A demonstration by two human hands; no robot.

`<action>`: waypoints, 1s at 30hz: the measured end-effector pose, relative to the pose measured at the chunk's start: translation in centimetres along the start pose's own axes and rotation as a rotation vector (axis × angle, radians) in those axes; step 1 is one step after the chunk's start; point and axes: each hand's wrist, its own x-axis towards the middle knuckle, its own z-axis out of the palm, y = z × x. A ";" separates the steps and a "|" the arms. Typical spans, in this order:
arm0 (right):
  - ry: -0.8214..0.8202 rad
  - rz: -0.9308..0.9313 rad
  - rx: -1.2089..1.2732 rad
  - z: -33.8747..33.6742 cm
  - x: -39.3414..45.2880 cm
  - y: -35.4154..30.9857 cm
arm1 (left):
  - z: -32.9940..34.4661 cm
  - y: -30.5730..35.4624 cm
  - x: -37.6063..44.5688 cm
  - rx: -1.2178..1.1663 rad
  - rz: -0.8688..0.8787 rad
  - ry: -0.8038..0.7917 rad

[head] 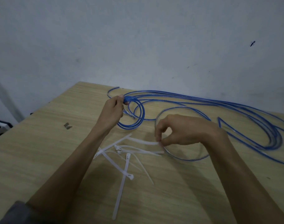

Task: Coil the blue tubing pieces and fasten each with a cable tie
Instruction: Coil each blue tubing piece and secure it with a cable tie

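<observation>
Up front, our left hand [113, 109] had its grip clamped on a small coil of blue tubing [133, 115], fingers curled round the gathered turns at the coil's top, most likely so the loops could not spring apart before a tie went on. The coil lay flat on the wooden surface [41, 151], its tail running off toward the wall. Our right hand [183, 130] had its grip pinched together on the tip of one white cable tie [144, 141], thumb against forefinger, drawing it from the loose heap of cable ties [122, 159] that lay just in front of us, between our forearms. Beyond both hands, the remaining blue tubing pieces [235, 109] sprawled in long uncoiled loops along the far right of the surface, against the pale wall [138, 38]. We judged that the picked tie was meant for the held coil.
</observation>
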 end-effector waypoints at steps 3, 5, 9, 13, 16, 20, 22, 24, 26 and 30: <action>0.168 -0.023 0.079 -0.3 0.3 0.5 | 0.3 0.1 -0.2 -0.019 -0.011 0.011; 0.297 -0.019 0.065 -0.1 0.9 0.5 | 0.6 0.2 -0.2 -0.059 -0.041 -0.004; 0.399 -0.005 -0.030 1.0 2.2 0.4 | 1.1 0.4 -0.4 -0.149 -0.102 -0.045; 0.525 -0.037 -0.165 1.6 2.9 0.0 | 2.2 0.7 -1.2 -0.146 -0.116 -0.098; 0.595 -0.081 -0.295 2.1 3.5 -0.4 | 3.0 1.0 -1.8 -0.135 -0.119 -0.142; 0.776 -0.168 -0.454 3.1 4.2 -0.5 | 3.4 1.5 -2.2 -0.150 -0.146 -0.160; 0.804 -0.178 -0.515 3.6 4.5 -0.2 | 3.5 1.7 -2.3 -0.170 -0.167 -0.176; 0.807 -0.215 -0.489 3.8 4.7 0.0 | 3.4 1.7 -2.4 -0.201 -0.154 -0.212; 0.804 -0.233 -0.329 3.8 4.8 0.4 | 3.4 1.7 -2.5 -0.219 -0.123 -0.248; 0.766 -0.152 0.174 3.3 4.9 0.9 | 3.5 1.5 -2.6 -0.221 -0.067 -0.282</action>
